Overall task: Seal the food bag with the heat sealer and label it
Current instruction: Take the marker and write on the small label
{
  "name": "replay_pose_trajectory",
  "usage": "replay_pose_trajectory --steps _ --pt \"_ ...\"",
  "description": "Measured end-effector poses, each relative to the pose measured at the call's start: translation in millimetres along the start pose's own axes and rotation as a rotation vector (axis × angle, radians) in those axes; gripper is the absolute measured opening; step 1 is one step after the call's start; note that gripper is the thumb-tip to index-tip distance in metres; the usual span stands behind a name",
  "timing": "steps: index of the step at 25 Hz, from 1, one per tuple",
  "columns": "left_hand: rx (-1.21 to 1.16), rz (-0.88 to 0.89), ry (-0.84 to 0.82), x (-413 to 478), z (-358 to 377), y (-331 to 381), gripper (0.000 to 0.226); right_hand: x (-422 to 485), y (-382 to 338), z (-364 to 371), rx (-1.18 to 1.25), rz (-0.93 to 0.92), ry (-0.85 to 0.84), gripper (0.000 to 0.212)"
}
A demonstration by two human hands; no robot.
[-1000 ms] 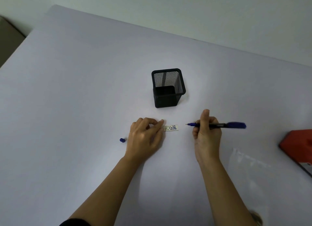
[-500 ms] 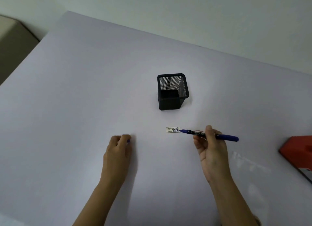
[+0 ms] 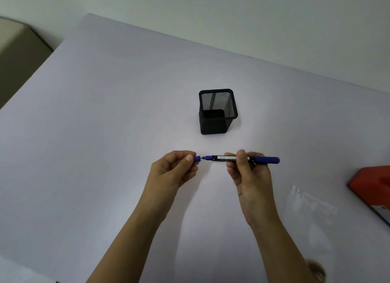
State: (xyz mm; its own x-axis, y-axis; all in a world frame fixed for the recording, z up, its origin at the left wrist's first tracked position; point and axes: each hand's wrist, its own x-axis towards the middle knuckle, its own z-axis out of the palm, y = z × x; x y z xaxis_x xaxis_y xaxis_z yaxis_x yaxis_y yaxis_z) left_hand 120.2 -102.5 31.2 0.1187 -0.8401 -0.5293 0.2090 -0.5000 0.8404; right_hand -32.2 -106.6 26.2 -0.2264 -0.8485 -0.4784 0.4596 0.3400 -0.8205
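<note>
Both hands look lifted clear of the table (image 3: 105, 135), and here's the line-up. My left hand (image 3: 173, 170) pinches the little blue cap (image 3: 197, 158) between thumb and curled fingers (image 3: 183, 154), open end turned to the right. My right hand (image 3: 249, 173) grips the pen (image 3: 223, 158) round the middle of the barrel, held level, tip pointing left, straight at the cap. Tip and cap are just apart, nose to mouth. That's why the pen lies flat across in front of me and not in a writing hold: I'd call this the capping step, to keep the ink from drying or marking anything. Gripping mid-barrel leaves the tip end sticking out free for the cap to slide on. Behind the pen the black mesh cup (image 3: 217, 111) stands upright, a handy home for the pen, I'd guess; what's inside it I can't tell. The bag (image 3: 310, 206), clear and faint, lies flat on the table off to my right, near the red sealer (image 3: 373, 187) at the edge, with neither hand touching it. Whether its seam is sealed, I can't make out, and I can't see a label anywhere. It's a small target, so it wants a straight push; come in crooked and I'd ink my thumb.
</note>
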Motion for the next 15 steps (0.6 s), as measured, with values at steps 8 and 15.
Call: replay_pose_trajectory --steps 8,15 --pt "0.114 0.079 -0.018 -4.8 5.6 4.7 0.011 -3.5 5.0 0.3 0.038 0.019 -0.041 0.025" --pt "0.208 0.137 -0.025 -11.2 13.3 9.6 0.017 -5.6 1.6 -7.3 0.092 -0.058 -0.114 0.026"
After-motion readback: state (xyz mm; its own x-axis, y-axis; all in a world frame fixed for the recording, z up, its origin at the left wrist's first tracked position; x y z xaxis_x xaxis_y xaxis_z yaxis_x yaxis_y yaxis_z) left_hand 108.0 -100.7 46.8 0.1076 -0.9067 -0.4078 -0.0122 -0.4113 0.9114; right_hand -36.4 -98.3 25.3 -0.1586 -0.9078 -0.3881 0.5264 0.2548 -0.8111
